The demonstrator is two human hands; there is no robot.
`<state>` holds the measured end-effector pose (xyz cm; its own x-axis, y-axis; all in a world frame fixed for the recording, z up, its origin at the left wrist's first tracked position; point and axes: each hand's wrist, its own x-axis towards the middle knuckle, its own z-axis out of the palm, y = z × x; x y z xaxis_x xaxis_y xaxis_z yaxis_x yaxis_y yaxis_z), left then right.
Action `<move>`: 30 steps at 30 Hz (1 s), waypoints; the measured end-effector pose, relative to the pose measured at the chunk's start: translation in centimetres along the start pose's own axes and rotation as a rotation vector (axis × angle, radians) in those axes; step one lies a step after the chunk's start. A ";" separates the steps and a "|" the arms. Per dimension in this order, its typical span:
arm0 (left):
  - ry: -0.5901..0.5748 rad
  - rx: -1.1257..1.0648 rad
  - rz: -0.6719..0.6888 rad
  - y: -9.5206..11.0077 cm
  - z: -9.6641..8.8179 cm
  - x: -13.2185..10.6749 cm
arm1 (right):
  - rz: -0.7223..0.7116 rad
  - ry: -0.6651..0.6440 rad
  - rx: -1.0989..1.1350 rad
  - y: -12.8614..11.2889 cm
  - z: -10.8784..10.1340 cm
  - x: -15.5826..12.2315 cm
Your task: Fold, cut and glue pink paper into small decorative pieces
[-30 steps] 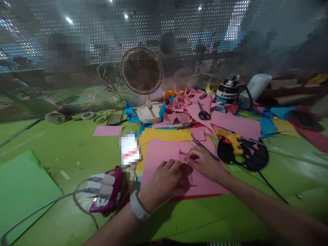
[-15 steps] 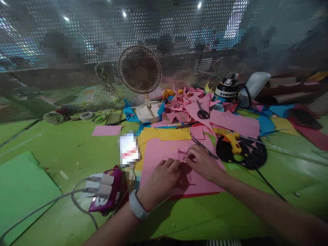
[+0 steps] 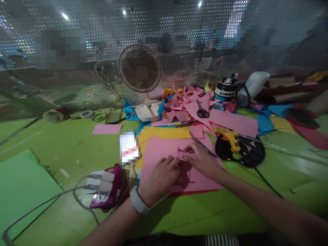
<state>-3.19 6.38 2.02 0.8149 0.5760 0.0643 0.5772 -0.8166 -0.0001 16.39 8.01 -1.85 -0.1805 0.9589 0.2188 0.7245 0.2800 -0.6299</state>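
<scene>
Ahead of the left hand (image 3: 164, 175), whose grip cannot be told, a piece (image 3: 181, 150) seems only part-shaped beside the right hand (image 3: 203, 160), fingers parted; beyond, scraps (image 3: 183, 99) are already cut.

Your head camera looks forward and down, from close above the table (image 3: 82, 147) to the mesh (image 3: 153, 27) beyond.
</scene>
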 end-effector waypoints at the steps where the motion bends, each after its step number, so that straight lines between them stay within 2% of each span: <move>1: -0.001 -0.002 0.000 0.0 0.0 0.0 | -0.005 -0.011 0.019 0.0 -0.1 0.0; 5: 0.000 -0.011 0.000 -0.1 0.0 0.0 | -0.034 -0.057 0.116 0.2 -0.5 0.4; 10: 0.000 -0.008 -0.003 0.0 -0.2 0.1 | 0.023 -0.066 0.329 0.7 -0.3 0.7; 16: 0.008 -0.005 -0.006 0.0 -0.1 0.2 | -0.013 -0.099 0.223 0.3 -0.7 0.6; 25: 0.005 0.042 -0.006 0.1 -0.1 0.1 | -0.034 -0.109 0.230 0.1 -0.7 0.7; 30: 0.016 -0.038 -0.006 -0.4 -0.2 0.1 | -0.035 -0.105 0.212 0.2 -0.8 0.6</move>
<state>-3.35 6.78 2.27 0.8103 0.5805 0.0806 0.5794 -0.8141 0.0381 16.97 8.57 -1.20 -0.2790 0.9449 0.1715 0.5624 0.3055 -0.7683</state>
